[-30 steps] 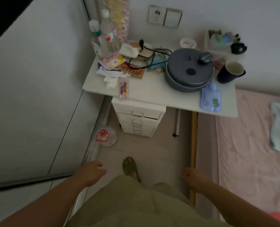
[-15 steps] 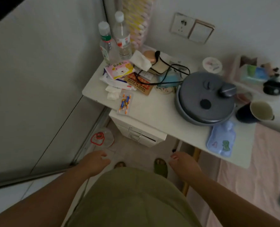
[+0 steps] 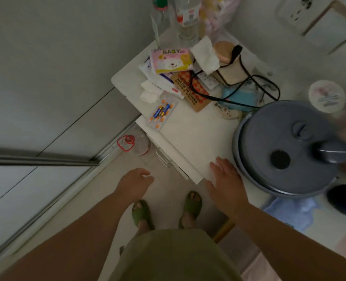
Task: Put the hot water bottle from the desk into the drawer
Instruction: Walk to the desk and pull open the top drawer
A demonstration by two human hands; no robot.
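A pale blue hot water bottle lies flat on the white desk near its front right edge, partly hidden behind my right forearm. My right hand hovers over the desk's front edge, fingers spread, holding nothing, left of the bottle. My left hand hangs lower, over the floor, fingers loosely curled and empty. Under the desk a white drawer unit shows a metal drawer handle; the drawers look closed.
A grey round pot with lid fills the desk's right side beside the bottle. Further back lie a battery pack, a tissue pack, a black cable and bottles. A dark mug stands at the right edge. A jug stands on the floor.
I have stepped closer, so the desk looks larger. My right hand has risen from beside my leg to over the desk's front edge. My left hand has moved forward toward the drawers.
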